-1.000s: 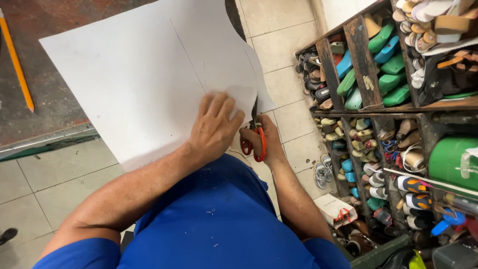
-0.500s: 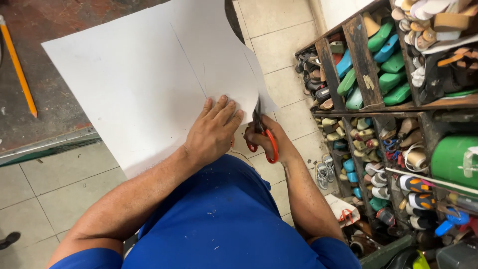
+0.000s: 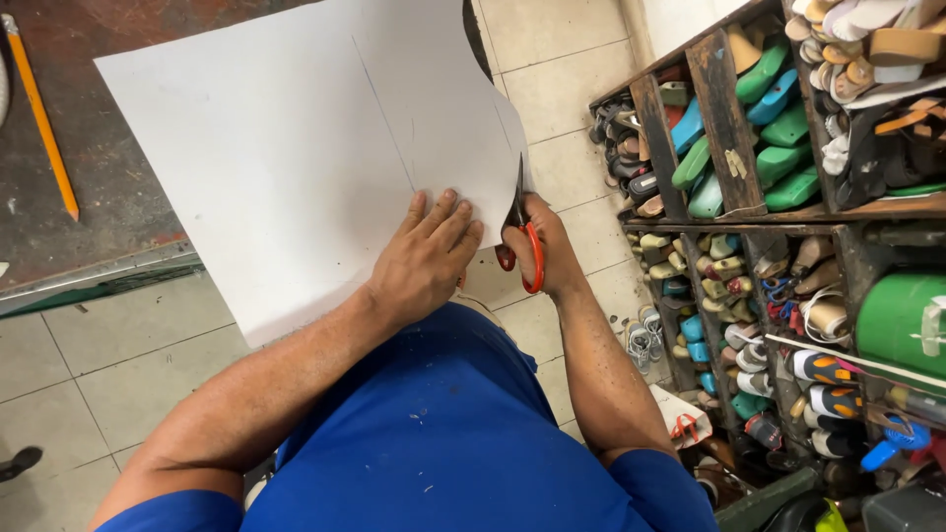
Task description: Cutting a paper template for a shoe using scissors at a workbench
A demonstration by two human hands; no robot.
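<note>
White cardboard sheet, the biggest thing in view, lies half on the dark tabletop and half out over the tiled floor, with thin pencil lines across it and a curved edge already cut at its top right. The left hand lies flat and open on the sheet's near right corner, fingers spread, pinning it down just beside the cut. The right hand is closed through the red loops of the scissors, whose dark blades point up into the sheet's right edge. To cut well here, I judge the sheet should stay pressed close to the blades so it cannot flap, the blades should follow the drawn line with long bites, and the sheet rather than the wrist should turn on a curve, with the left fingers kept clear of the blade path. To the right stands a wooden shelf unit split into compartments: the upper ones hold green and blue shoe lasts and stacked soles, the lower ones hold smaller lasts, soles and odd shoe parts crammed together, and a green roll sits at the far right. A yellow pencil lies on the tabletop, well apart from the sheet.
</note>
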